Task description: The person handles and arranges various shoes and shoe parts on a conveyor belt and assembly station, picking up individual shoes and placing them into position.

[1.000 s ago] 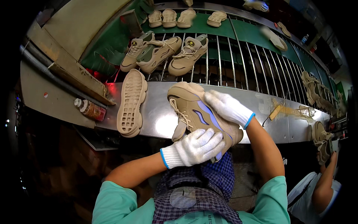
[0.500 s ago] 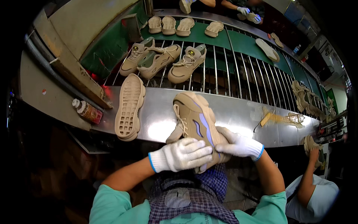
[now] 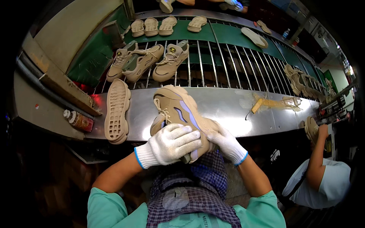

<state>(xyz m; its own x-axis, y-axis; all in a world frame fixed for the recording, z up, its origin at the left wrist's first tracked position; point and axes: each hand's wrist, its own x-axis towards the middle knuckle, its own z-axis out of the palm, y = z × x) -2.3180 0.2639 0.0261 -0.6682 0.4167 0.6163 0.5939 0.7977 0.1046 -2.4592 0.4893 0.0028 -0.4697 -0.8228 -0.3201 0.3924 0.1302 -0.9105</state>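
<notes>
A tan sneaker [image 3: 172, 102] with lilac trim and a thick sole lies tilted on its side between my hands, toe pointing away. My left hand [image 3: 173, 145], in a white knit glove, lies over the upper near the heel, fingers pressed together against it. From the other side my right hand [image 3: 225, 143], gloved the same way, grips the sole by the heel; its fingertips are partly hidden. The shoe's toe reaches over the metal ledge [image 3: 220, 102]. To the left, a loose tan sole [image 3: 117, 110] rests on that ledge with its gridded side up.
Several laced tan sneakers [image 3: 170, 62] stand on the metal rollers [image 3: 213, 64]. Soles [image 3: 167, 26] line the green belt beyond. A stained bottle [image 3: 79, 121] sits at left, a yellow-handled tool [image 3: 257, 106] at right. A co-worker [image 3: 317, 167] holds a shoe at far right.
The whole scene has shifted left in the view as my head turned. My right hand has slid slightly along the sole toward the heel; both hands still hold the sneaker.
</notes>
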